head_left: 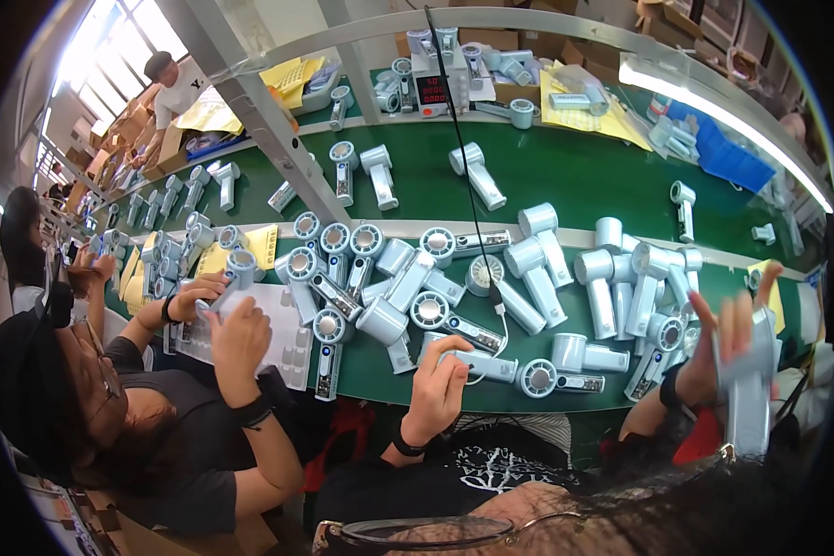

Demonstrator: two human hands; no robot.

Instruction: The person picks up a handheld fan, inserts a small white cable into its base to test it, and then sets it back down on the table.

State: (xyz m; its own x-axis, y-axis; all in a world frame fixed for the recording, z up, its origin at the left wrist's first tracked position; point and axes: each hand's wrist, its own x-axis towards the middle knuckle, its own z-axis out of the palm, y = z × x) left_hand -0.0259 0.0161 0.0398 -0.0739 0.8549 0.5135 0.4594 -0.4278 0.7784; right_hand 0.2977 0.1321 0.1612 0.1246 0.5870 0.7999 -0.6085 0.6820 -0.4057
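Note:
My left hand (435, 391) is closed in a pinch on the end of a white cable (503, 335), low over the near edge of the bench. The cable runs up to a black connector on a hanging black cord (463, 139). At the right, my right hand (734, 335) is smeared by motion and holds a light blue handheld fan (749, 408) with its handle pointing down. Between my hands lie several like fans, among them one on its side (537, 378) with its round grille and inner parts showing.
Piled fans (612, 278) cover much of the green bench (565, 176). A co-worker (157, 408) at my left handles another fan over a white tray (287, 324). A metal post (283, 148), a power meter with red digits (432, 93) and a blue bin (727, 157) stand farther back.

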